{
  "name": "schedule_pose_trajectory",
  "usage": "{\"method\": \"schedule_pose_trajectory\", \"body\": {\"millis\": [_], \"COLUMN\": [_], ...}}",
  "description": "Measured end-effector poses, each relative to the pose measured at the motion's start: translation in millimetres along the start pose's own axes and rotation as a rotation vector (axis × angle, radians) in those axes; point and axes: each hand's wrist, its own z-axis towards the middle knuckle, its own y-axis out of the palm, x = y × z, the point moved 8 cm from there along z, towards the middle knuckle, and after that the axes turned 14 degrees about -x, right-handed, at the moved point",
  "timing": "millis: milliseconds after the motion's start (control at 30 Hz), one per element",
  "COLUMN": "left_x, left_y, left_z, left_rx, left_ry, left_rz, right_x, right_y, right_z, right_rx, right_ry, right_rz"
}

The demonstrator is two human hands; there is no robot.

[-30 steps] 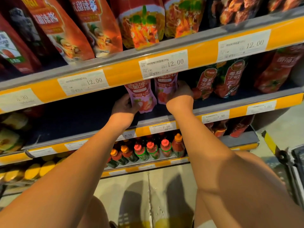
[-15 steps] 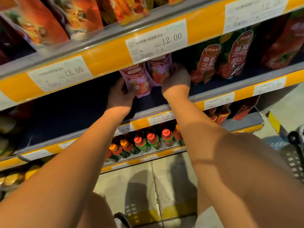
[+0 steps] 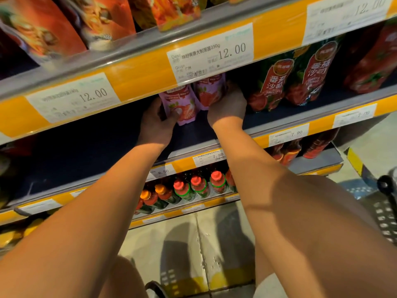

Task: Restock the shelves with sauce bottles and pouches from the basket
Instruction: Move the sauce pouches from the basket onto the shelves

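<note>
Both hands stay on the middle shelf [image 3: 285, 122]: left hand [image 3: 155, 123] still pinches the left pink pouch [image 3: 179, 106], now thumb across its front; right hand [image 3: 228, 106] stays curled around the right pink pouch [image 3: 209, 93].

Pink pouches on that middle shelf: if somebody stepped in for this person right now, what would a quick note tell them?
Left hand: grips the left pink pouch, thumb across its front.
Right hand: at the right pink pouch; its grip is hidden.
Both pouches stand on the middle shelf, left of the green tomato pouches.
Done: two pouches on the shelf.
Left: straighten them, let go, fetch more from the basket; its contents are out of view.
</note>
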Motion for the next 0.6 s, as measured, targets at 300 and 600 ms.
{"method": "schedule_pose_trajectory", "body": {"millis": [300,600], "left_x": [8,-4], "left_y": [5,-56], "left_z": [-1,-72], "left_rx": [-0.064,-0.005], "left_ry": [-0.097,-0.219], "left_rz": [0.252,0.027], "right_x": [-13,-25], "right_y": [14,-1], "right_z": [-15,-72], "right_rx": [-0.255,-0.182], "right_ry": [0.079,-0.074], "right_rz": [-0.13,-0.051]}}
